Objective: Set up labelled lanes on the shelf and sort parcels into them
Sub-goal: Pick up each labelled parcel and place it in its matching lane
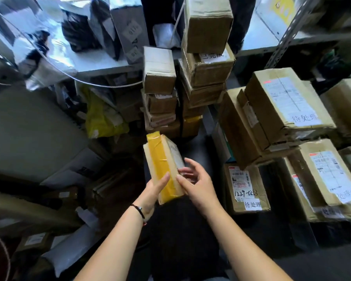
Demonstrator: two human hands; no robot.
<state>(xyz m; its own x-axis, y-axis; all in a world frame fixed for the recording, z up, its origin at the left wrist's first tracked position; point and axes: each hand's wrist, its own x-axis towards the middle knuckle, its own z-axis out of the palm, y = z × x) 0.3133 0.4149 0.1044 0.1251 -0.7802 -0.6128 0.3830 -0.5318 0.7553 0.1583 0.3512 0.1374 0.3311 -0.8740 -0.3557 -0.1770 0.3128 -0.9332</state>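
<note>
A small flat cardboard parcel (162, 163) wrapped in yellow tape is held up in front of me at the centre. My left hand (153, 196) grips its lower end from beneath, thumb laid on the yellow tape. My right hand (195, 182) touches the parcel's right edge, its thumb on the tape and its fingers spread loosely. A printed label on the parcel's right face is partly hidden by my right fingers. Beyond stands a tall stack of brown boxes (207, 63); one carries a handwritten white label (215, 56).
At right, stacked cartons (282, 102) with shipping labels and handwritten paper tags fill the floor; a labelled box (246, 189) stands nearest. A metal shelf (93, 63) at upper left holds grey and black mailer bags. Yellow bags (101, 116) and loose parcels crowd the left.
</note>
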